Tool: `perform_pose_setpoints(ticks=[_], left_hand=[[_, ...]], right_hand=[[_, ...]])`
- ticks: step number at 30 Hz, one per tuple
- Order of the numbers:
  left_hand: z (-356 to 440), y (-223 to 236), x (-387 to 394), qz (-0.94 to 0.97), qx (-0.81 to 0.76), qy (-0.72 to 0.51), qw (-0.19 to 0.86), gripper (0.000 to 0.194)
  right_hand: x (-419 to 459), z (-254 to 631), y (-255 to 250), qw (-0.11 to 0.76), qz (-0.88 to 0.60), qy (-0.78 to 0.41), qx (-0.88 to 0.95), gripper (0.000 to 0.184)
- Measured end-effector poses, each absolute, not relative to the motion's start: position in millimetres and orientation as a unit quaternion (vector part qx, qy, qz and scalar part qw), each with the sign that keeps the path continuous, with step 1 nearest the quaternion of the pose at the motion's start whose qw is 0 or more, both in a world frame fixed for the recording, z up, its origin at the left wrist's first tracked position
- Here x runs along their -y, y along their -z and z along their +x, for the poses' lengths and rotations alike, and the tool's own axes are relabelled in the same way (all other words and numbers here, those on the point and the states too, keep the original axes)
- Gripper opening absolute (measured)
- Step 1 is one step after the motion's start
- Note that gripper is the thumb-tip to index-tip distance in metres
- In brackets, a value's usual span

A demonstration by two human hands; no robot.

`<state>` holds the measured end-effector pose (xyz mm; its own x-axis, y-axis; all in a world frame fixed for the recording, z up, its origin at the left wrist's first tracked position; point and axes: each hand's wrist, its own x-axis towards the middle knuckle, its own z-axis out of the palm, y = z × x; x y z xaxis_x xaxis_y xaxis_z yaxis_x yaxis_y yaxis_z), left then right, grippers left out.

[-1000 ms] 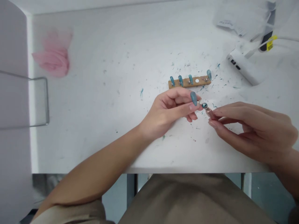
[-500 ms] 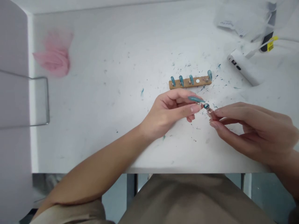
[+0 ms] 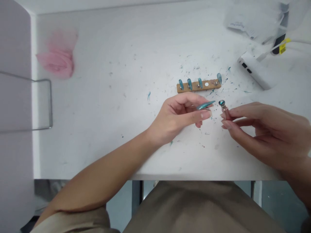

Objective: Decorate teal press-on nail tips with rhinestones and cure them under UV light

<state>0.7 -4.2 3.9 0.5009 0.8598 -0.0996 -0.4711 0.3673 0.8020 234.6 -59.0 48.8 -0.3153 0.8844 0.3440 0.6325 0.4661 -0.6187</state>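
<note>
Between the thumb and fingers of my left hand [image 3: 181,115] is a teal false nail [image 3: 205,105], long and pointed, its tip toward the right. A small silvery holder shows beneath it. My right hand [image 3: 264,129] pinches a short rose-gold tool [image 3: 225,111] with a round, dark, shiny teal head; it looks like a nail stamper or magnet stick. The head stands a little to the right of the nail, apart from it. Just beyond my left hand lies a wooden nail stand [image 3: 199,86] bearing several teal false nails on metal pegs, with one white round spot bare.
A white device [image 3: 255,71] with a cable plugged in lies at the right. Behind it are a clear plastic bag [image 3: 252,19] and a yellow-labelled black item [image 3: 279,45]. Crumpled pink cloth [image 3: 58,61] sits far left, near a metal wire frame [image 3: 50,103]. Teal smears mark the white table [image 3: 97,97].
My right hand has drawn the tool slightly away to the right and up from the nail. The nail in my left hand has tilted, its tip now pointing more upward.
</note>
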Motion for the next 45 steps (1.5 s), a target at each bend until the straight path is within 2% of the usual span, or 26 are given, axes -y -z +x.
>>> perform_pose_setpoints(ticks=[6, 13, 19, 45], left_hand=[[1.7, -4.7, 7.8, 0.364, -0.317, -0.430, 0.763, 0.021], [0.8, -7.1, 8.7, 0.398, -0.330, -0.436, 0.736, 0.014], [1.1, -4.9, 8.3, 0.397, -0.323, -0.452, 0.731, 0.018], [1.1, -4.3, 5.2, 0.397, -0.309, -0.426, 0.752, 0.016]], right_hand=[[59.6, 237.0, -44.1, 0.338, -0.495, -0.205, 0.774, 0.019], [58.0, 236.4, -43.3, 0.346, -0.494, -0.209, 0.770, 0.021], [57.7, 237.4, -43.8, 0.337, -0.483, -0.215, 0.779, 0.018], [57.6, 234.2, -48.5, 0.327, -0.477, -0.200, 0.791, 0.016]])
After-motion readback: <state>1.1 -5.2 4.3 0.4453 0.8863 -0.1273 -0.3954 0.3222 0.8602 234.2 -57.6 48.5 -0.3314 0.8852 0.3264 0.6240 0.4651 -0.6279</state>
